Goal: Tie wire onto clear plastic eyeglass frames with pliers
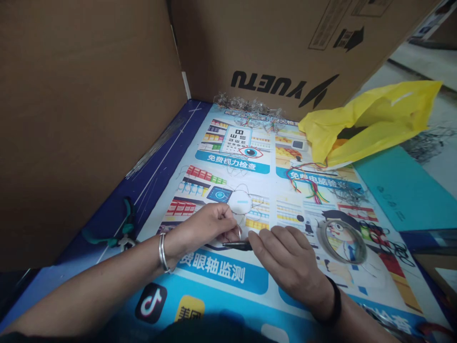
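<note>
My left hand (221,221), with a silver bangle at the wrist, is closed in a pinch on a thin wire (240,233). Part of that wire shows as a small bend beside the fingertips. My right hand (285,255) is wrapped around a dark slim-tipped tool (237,245), whose tip points left, just under the left fingers. The grip hides the rest of this tool, so its exact kind is unclear. Beyond the left hand, a larger loop of thin wire lies around a white round spot on the printed sheet (232,271).
Green-handled pliers (124,233) lie at left. Tape roll (342,240), dark loops (387,243), coloured cords (314,188) and a wire tangle (348,190) lie right. A yellow bag (378,124) overlaps a teal folder (410,190). Clear wired pieces (250,107) line the cardboard wall (221,47).
</note>
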Demonstrator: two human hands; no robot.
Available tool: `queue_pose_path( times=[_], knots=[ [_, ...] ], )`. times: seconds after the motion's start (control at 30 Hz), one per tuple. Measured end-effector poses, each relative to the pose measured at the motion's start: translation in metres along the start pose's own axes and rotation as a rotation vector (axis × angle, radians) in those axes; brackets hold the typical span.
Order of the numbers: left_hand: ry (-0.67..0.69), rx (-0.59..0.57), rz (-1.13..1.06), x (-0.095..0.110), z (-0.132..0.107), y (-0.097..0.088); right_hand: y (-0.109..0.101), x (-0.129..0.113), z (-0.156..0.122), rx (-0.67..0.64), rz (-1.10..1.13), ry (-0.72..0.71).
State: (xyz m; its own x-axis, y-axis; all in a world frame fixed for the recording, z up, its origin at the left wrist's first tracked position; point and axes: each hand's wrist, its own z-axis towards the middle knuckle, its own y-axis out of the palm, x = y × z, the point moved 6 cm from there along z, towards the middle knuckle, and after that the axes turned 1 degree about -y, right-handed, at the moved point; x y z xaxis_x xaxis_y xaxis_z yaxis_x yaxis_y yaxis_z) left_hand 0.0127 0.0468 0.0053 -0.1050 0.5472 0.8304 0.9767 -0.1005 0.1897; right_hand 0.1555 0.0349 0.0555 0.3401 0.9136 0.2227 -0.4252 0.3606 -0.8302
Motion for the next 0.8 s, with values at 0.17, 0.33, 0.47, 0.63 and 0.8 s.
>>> queue_pose_path(
  times=[0.17,0.33,0.47,0.63,0.8],
  knots=[
    [-0.014,0.019,0.052,0.0,-0.001,-0.001,0.002,0.0,0.001,-0.023,0.013,-0.006],
    [0.093,0.024,0.148,0.011,-0.005,0.0,0.007,0.001,0.001,-0.081,0.031,0.016],
    [0.247,0.061,0.348,0.024,-0.013,0.0,0.012,0.003,0.0,-0.131,0.03,0.084],
    [0.386,0.121,0.794,0.031,-0.023,0.004,0.018,0.003,-0.003,-0.195,0.08,0.159],
    [0.498,0.113,1.028,0.032,-0.029,0.011,0.021,0.003,-0.006,-0.257,0.16,0.226]
  ],
)
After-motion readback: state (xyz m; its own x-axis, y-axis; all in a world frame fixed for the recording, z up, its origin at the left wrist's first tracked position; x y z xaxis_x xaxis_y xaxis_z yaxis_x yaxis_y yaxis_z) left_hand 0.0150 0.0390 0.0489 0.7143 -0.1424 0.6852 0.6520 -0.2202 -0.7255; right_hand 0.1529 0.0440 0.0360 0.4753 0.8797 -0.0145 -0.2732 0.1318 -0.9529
